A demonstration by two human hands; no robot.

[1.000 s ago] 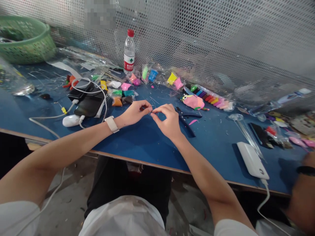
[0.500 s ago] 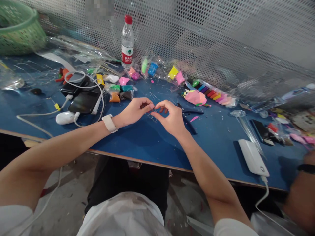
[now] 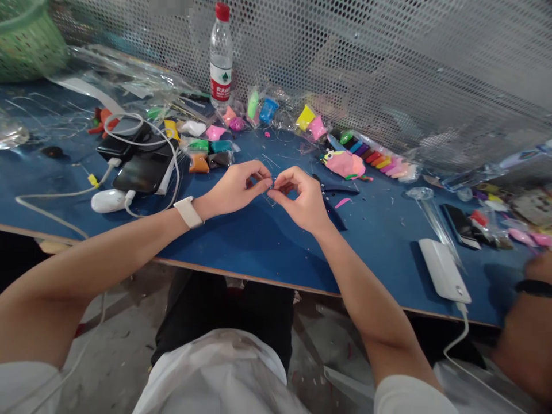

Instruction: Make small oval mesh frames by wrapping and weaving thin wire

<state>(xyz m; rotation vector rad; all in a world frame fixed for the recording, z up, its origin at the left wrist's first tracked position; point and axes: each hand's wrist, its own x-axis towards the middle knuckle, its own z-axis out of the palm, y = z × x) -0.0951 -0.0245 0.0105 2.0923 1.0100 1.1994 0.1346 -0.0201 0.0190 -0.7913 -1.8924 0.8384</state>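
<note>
Both hands sit slightly farther up the counter point(image 3: 259, 247) than a second ago, mostly because the head camera has tipped down; the bottle now nearly touches the top edge of the view. The fingertip-to-fingertip pose is unchanged. Left hand point(image 3: 235, 187) and right hand point(image 3: 304, 198) meet over the blue surface, each with thumb and forefinger pressed together on a small thin piece point(image 3: 271, 185), too fine to identify, held just above the counter between the two hands. The other fingers curl loosely. Judging by the steady pinch, the fine work on that piece goes on with no release and no new item picked up.

A white watch point(image 3: 188, 211) is on the left wrist. Dark pliers point(image 3: 330, 201) lie just beyond the right hand, untouched.

The counter is a blue sheet on a board, cluttered: small bags of coloured clay point(image 3: 207, 152), a pink clay figure point(image 3: 344, 164), a row of clay sticks point(image 3: 379, 164), phones with white cables point(image 3: 140, 164), a power bank point(image 3: 444, 270), a water bottle point(image 3: 221, 57). Perforated metal mesh point(image 3: 388, 69) backs the counter; a green basket point(image 3: 28, 40) sits far left. Another person's arm point(image 3: 524, 339) shows at the right edge.
</note>
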